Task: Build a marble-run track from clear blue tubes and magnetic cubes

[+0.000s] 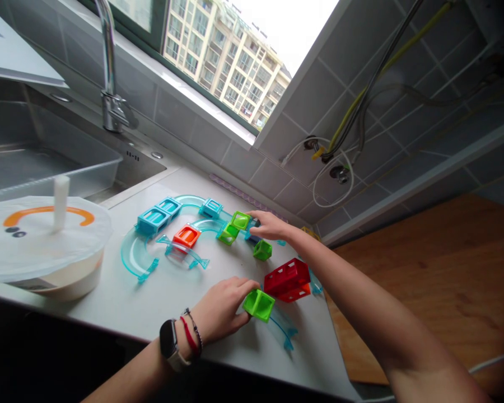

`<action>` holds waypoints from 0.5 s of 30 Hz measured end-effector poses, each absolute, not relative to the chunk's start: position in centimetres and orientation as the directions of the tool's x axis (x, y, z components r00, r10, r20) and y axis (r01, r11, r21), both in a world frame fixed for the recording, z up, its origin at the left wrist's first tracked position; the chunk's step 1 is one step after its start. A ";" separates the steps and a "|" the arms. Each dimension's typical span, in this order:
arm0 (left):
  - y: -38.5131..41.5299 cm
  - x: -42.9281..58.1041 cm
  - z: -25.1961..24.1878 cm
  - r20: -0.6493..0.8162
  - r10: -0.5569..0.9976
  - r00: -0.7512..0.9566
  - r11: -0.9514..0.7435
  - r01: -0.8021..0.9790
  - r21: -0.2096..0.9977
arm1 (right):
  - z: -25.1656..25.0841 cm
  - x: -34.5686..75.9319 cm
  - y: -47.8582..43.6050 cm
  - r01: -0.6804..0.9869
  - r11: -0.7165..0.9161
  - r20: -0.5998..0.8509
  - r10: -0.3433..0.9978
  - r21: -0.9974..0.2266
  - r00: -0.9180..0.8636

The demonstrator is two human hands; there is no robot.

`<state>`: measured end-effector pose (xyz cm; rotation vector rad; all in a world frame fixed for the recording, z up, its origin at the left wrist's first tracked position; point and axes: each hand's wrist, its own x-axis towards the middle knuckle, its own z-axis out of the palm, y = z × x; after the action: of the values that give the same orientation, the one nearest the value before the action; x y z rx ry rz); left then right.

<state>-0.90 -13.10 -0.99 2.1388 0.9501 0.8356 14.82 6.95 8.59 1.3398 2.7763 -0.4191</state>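
Note:
My left hand (227,308) grips a bright green cube-shaped block (259,305) near the counter's front edge. Farther back, my right hand (271,226) has finger and thumb closed at the right side of another green block (241,220), which sits against a lower green block (227,234). A dark blue piece (252,238) is partly hidden below the right fingers. A third loose green block (262,250) stands just in front of that hand. Red blocks (286,279) stand between my arms, partly over an orange one (299,293). Clear blue track (282,324) lies beside the left-hand block.
Curved clear blue track (136,254) joins light blue blocks (158,215) on the white counter (172,302). An orange-red block (187,237) stands inside the curve. At left are a round lidded tub (75,274), a sink with a plastic bin (79,159), and a faucet (111,109).

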 end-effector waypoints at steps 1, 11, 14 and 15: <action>-13.1 -0.9 -1.0 0.286 0.794 0.536 -0.531 0.385 0.754 | 8.6 14.9 7.2 0.776 0.579 -0.146 0.770 -0.251 -0.622; -12.8 -1.0 -1.2 0.320 0.831 0.455 -0.518 0.423 0.743 | 11.6 16.7 7.7 0.696 0.489 -0.089 0.782 -0.526 -0.617; -12.7 -1.0 -1.5 0.322 0.861 0.393 -0.486 0.449 0.750 | 13.3 17.3 6.7 0.736 0.543 0.027 0.811 -0.405 -0.584; -12.6 -1.0 -1.5 0.323 0.866 0.382 -0.480 0.452 0.752 | 13.9 17.5 6.3 0.748 0.556 0.087 0.819 -0.361 -0.567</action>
<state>-1.03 -12.62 -1.53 2.0862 1.1283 0.9672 17.54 6.27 13.88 1.5321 2.9833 -0.4900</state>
